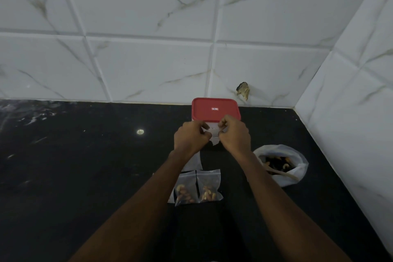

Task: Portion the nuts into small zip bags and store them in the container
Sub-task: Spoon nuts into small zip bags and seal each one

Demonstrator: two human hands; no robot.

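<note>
— Small zip bag (214,135): you hold it up just in front of the red-lidded container (214,109), between your two hands. Whether it has nuts in it, I cannot tell.

— Agreed. Starting well left of the container, there is a bright spot of reflected light (140,132) on the black countertop (85,166).

— Next, your left hand (190,137), just in front of the container's left corner. Its fingers are curled, and they pinch the left side of the small zip bag with the thumb.

— Under your left wrist, nearer to you than the container, lies a clear flat bag (192,164). I cannot say whether it is one bag or a stack.

— Nearer still, two filled bags lie side by side, touching: the left filled bag (186,189) and the right filled bag (209,185), each with nuts showing at its bottom.

— Your right hand (234,134) is in front of the container's right corner, fingers curled the same way, pinching the small zip bag's right side.

— The container itself stands at the back against the tiled wall (148,66), with its lid on.

— Right of the container and nearer to you sits the open white nut bag (282,164), with dark and pale nuts inside.
</note>
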